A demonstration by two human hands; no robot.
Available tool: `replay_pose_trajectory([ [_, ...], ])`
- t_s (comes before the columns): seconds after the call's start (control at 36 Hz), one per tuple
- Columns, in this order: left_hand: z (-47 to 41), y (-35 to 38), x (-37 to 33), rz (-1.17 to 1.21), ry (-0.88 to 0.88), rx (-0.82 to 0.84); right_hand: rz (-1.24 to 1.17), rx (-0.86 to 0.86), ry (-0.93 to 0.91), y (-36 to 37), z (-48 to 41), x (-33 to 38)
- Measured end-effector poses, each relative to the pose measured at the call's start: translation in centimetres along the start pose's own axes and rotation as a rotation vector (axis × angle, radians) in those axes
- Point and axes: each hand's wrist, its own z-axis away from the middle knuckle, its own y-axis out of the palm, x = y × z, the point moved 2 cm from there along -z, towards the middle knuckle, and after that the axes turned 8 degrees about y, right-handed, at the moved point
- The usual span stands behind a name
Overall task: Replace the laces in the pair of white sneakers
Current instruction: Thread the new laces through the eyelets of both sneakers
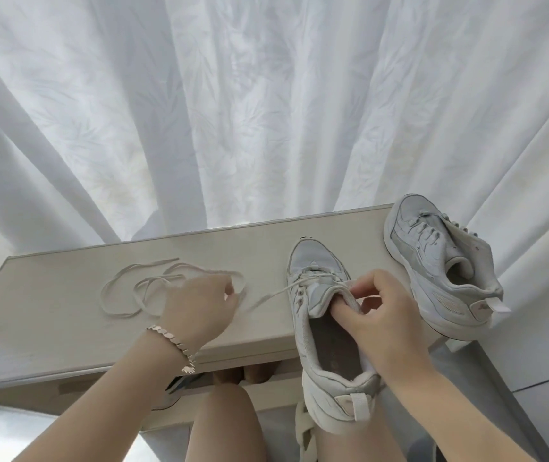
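Note:
A white sneaker (316,281) lies toe-away at the front edge of the pale table (66,311), its heel hanging over my lap. My right hand (383,315) grips its tongue at the top, fingers curled into the opening. A lace end (266,298) runs from the sneaker's lower eyelets leftwards to my left hand (200,308), which pinches it; a bracelet is on that wrist. A loose white lace (140,288) lies coiled on the table beyond my left hand. The second sneaker (439,261), still laced, rests on the table's right end.
A white patterned curtain (266,111) hangs right behind the table's far edge. My bare knees (226,425) are under the table's front edge. A strap or lace (303,431) hangs below the near sneaker's heel.

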Motion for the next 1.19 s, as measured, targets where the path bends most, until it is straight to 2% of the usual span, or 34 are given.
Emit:
replay_pose_trajectory([
  [0.08, -0.5, -0.9, -3.0, 0.400, 0.149, -0.203, 0.002, 0.008, -0.009, -0.1, -0.1, 0.1],
  [0.17, -1.2, -1.7, -5.8, 0.555, 0.295, -0.116, 0.001, 0.027, -0.012, -0.3, 0.0, 0.1],
  [0.28, -2.3, -2.0, -7.3, 0.520, 0.281, 0.112, 0.042, 0.018, -0.050, -0.4, 0.2, -0.1],
  [0.42, -2.6, -2.6, -7.8, 0.405, 0.279, 0.214, 0.083, -0.011, -0.079, -0.5, 0.5, -0.2],
  [0.47, -2.6, -2.9, -7.6, 0.460, 0.260, 0.106, 0.068, -0.007, -0.056, -0.6, 0.4, -0.4],
  [0.5, -2.5, -3.2, -7.3, 0.579, 0.224, 0.011, 0.067, -0.002, -0.042, -0.6, 0.4, -0.5],
  [0.58, -2.3, -4.4, -5.8, 1.159, 0.001, -0.308, 0.071, 0.012, -0.017, -0.6, 0.5, -0.5],
  [0.64, -1.9, -4.7, -5.0, 1.424, -0.111, -0.413, 0.052, 0.015, -0.015, -0.6, 0.4, -0.4],
  [0.69, -1.4, -4.2, -4.4, 1.377, -0.138, -0.437, 0.050, 0.014, -0.030, -0.4, 0.1, -0.1],
  [0.81, -0.6, -2.7, -3.4, 1.083, -0.147, -0.277, 0.115, -0.030, -0.110, -0.2, -1.3, 0.4],
  [0.94, 0.6, -2.6, -2.7, 1.098, -0.206, 0.026, 0.209, -0.058, -0.094, -0.8, -4.0, 0.7],
  [1.03, 1.2, -3.1, -3.0, 1.339, -0.246, 0.113, 0.265, -0.010, -0.078, -1.1, -4.7, 1.3],
  [1.11, 1.8, -4.1, -3.9, 1.756, -0.233, 0.201, 0.223, -0.051, -0.240, -1.2, -3.2, 3.2],
  [1.19, 2.3, -5.1, -5.0, 1.998, -0.122, 0.227, 0.155, 0.167, -0.313, -0.5, -0.8, 4.6],
])
